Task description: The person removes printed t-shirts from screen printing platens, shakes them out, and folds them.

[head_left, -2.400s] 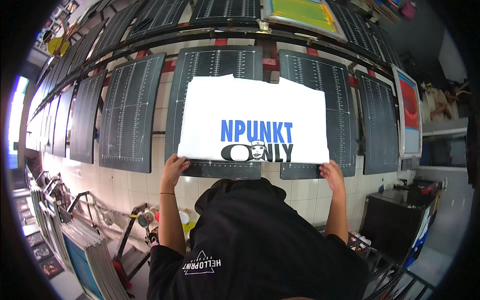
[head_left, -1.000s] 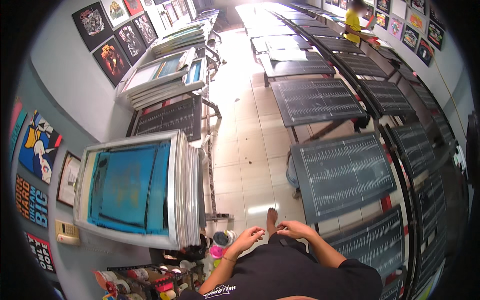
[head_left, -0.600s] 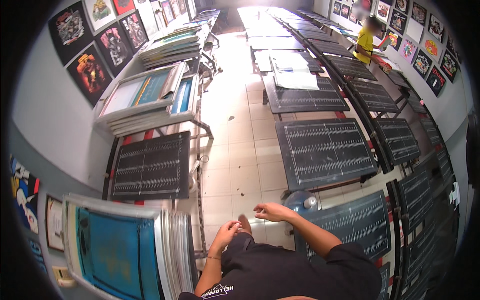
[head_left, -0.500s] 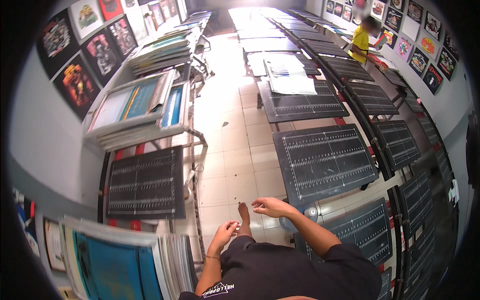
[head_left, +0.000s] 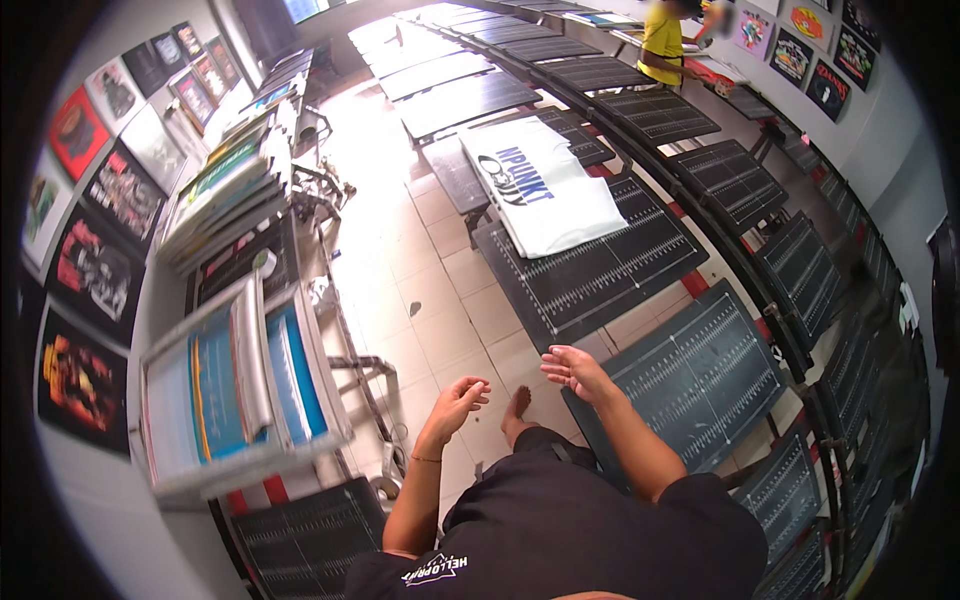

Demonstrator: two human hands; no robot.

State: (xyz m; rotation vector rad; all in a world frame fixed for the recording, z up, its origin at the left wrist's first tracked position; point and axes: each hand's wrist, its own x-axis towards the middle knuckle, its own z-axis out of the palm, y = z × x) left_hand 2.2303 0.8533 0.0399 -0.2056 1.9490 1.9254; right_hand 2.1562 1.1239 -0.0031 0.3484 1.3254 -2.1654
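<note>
My left hand (head_left: 460,408) hangs over the tiled aisle with its fingers loosely bent, and I see nothing in it. Beside the near corner of a black printing board with white ruled marks (head_left: 690,375), my right hand (head_left: 580,372) is held up with fingers stretched, also empty. Neither hand visibly touches anything. Ahead and to the right, a white T-shirt (head_left: 575,215) with dark blue and black print lies across another ruled black board (head_left: 640,262).
Framed printing screens (head_left: 215,385) are stacked on a rack along the left. A tiled aisle (head_left: 375,290) runs between the rows. Far right, a person in a yellow top (head_left: 662,40) stands by the boards. A black board (head_left: 305,540) lies low at left.
I have moved forward along the aisle and my view has turned right. The white T-shirt is nearer, with its print now visible. Both hands are still up and empty.
</note>
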